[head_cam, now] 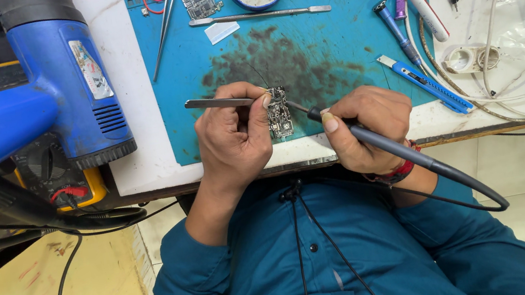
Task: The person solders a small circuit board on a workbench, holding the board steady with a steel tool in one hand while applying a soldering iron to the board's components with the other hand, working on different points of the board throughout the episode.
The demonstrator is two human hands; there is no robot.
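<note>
A: Start at the fingers. The left hand [233,141] has its fingers pinched together on flat metal tweezers [220,102], whose tip end rests on the small circuit board [279,112]. The right hand [365,128] has its fingers clamped round a dark soldering iron [374,140], tip touching the board's upper right.

B: And where does the board sit?

A: On the blue mat [329,38], close to the near edge of the surface, just below the mat's dark scorched patch.

B: What could go wrong?

A: I'd judge 3 risks. The board looks pinned only by the tweezers, so a push from the iron could skate it off the near edge. Lingering heat could lift a pad. The iron's cable [474,195] loops off the surface past the wrist; a snag would jerk the tip.
</note>
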